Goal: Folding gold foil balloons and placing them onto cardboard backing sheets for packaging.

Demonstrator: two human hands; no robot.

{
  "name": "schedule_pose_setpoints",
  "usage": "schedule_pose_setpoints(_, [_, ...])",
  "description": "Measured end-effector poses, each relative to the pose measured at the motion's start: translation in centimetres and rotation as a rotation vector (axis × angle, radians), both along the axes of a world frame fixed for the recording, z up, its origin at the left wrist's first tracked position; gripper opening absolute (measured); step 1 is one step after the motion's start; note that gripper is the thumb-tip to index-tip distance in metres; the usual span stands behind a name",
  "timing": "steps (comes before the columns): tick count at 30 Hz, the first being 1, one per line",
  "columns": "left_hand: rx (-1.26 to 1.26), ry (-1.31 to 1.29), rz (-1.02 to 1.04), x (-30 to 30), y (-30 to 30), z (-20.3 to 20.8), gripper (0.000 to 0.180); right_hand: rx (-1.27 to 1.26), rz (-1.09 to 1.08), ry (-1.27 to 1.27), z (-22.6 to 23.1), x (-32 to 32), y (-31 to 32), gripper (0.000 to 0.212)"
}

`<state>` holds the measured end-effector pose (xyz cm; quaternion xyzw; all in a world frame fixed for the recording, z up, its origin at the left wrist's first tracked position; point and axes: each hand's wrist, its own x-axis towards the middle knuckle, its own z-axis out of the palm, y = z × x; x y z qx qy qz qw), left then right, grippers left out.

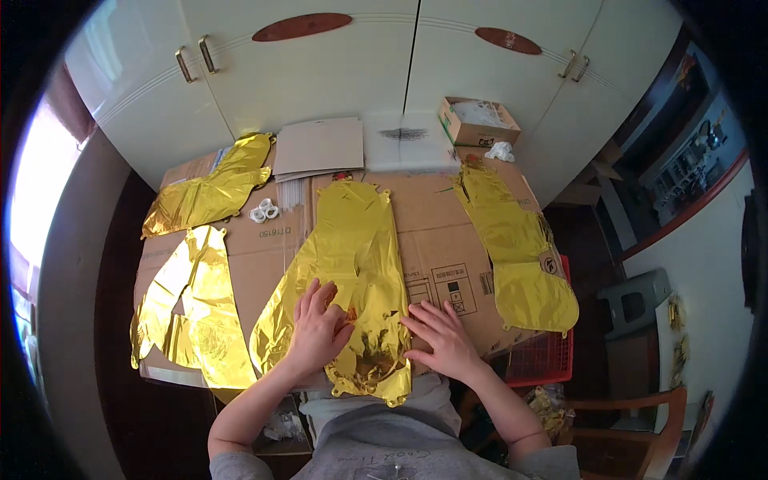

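A flat gold foil balloon [356, 232] lies lengthwise before me, its near end creased and hanging over the table's front edge. My left hand [318, 328] rests on its lower middle, with the upper fingers stretched out and the index finger bent near the thumb. Beside the balloon's right edge lies my right hand [442, 340], fingers spread, the fingertips touching the foil's border. Neither hand visibly grips anything. Further flat gold foil balloons lie at the lower left [212, 312], the upper left [204, 196] and the right [524, 264].
Cardboard [280, 248] covers the table. White rings [263, 210] lie left of centre. Grey-brown board sheets [318, 148], a box with white contents [480, 120] and a crumpled white piece [501, 151] sit along the back. A red crate [544, 360] and wooden chair [668, 416] stand at right.
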<state>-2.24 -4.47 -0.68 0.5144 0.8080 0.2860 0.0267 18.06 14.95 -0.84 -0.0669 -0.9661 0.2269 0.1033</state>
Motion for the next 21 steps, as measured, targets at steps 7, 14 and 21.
schedule_pose_setpoints(7, [-0.007,0.008,0.000,0.4,0.4,0.8,0.020,0.022,0.018,-0.019,-0.3,0.1,0.1,0.062])
schedule_pose_setpoints(14, [-0.033,0.002,-0.014,0.7,1.2,0.7,0.020,-0.010,0.011,0.006,-0.2,0.1,0.0,0.062])
schedule_pose_setpoints(21, [-0.071,-0.041,-0.032,0.7,1.5,0.6,0.023,-0.001,0.029,0.002,-0.4,0.2,0.3,0.062])
